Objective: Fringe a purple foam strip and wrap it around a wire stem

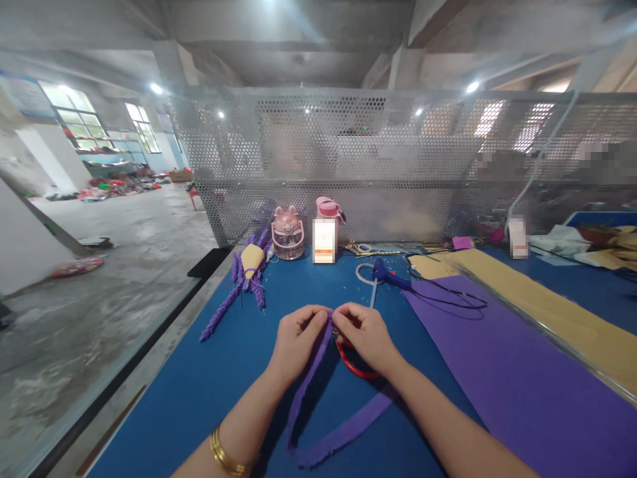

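A long purple strip (343,430) with a ragged edge runs up from the blue tabletop to my fingertips, bent in a loop below them. My left hand (301,337) pinches its upper end between thumb and fingers. Close beside it, my right hand (365,332) pinches the same end; the fingertips of both hands almost touch. Red-handled scissors (355,365) lie under my right hand, their blades mostly hidden. Beyond that hand rests a blue glue gun (391,273) with a glue stick and a black cord.
Purple sheet (517,372) and yellow sheet (562,309) cover the table's right side. At the back stand a pink jar (287,234) and a pink bottle (329,209). Purple fuzzy stems in a yellow wrap (252,260) lie at the left. A perforated metal screen (318,156) closes the far edge.
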A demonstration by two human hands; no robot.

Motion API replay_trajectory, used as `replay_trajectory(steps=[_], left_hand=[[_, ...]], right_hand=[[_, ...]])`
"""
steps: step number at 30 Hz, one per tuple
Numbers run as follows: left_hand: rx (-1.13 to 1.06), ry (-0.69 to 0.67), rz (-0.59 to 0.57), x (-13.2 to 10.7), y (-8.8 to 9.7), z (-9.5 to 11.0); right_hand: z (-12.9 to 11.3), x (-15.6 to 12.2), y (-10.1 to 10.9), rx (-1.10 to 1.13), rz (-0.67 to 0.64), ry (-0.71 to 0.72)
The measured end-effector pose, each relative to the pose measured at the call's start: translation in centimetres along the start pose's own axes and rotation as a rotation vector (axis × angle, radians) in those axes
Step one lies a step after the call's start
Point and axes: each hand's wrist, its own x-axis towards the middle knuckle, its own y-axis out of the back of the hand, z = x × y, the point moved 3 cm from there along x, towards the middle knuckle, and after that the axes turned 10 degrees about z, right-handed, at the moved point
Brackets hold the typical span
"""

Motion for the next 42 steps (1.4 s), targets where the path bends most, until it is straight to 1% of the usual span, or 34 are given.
replay_trajectory(steps=[3,7,10,13,15,17,21,23,29,34,38,42], left_hand=[[-0.077,0.050,-0.039,0.1,-0.1,-0.2],[-0.061,0.070,-0.050,0.2,-0.2,-0.4],[0.006,0.036,-0.030,0.2,-0.2,-0.4],[0.095,-0.033,-0.002,0.1,-0.2,-0.1],[0.103,-0.043,0.003,0.1,-0.2,0.0],[0.065,-0.007,-0.018,0.1,-0.2,0.0],[0.010,0.098,-0.110,0.1,-0.5,-0.3],[0.001,0.116,-0.128,0.1,-0.5,-0.4],[-0.005,0.073,-0.130,0.2,-0.4,-0.2],[0.040,0.064,-0.137,0.1,-0.4,0.0],[0.013,0.085,-0.151,0.2,-0.5,-0.1],[-0.028,0.136,-0.170,0.3,-0.4,-0.5]], right_hand=[[-0.3,0.0,0.1,-0.007,0.016,0.005],[-0.6,-0.1,0.3,-0.013,0.007,0.030],[-0.5,-0.1,0.4,-0.003,-0.020,0.016],[-0.2,0.0,0.3,-0.014,-0.016,-0.005],[-0.1,0.0,0.3,-0.032,-0.007,0.010],[-0.2,0.0,0.4,-0.044,0.007,0.040],[-0.5,0.1,0.7,-0.059,0.075,0.085],[-0.6,0.1,0.8,-0.057,0.087,0.090],[-0.5,0.2,1.1,-0.058,0.057,0.076],[-0.4,0.1,0.8,-0.074,0.009,0.053],[-0.8,0.0,0.9,-0.119,0.051,0.103],[-1.0,0.3,1.5,-0.117,0.130,0.109]])
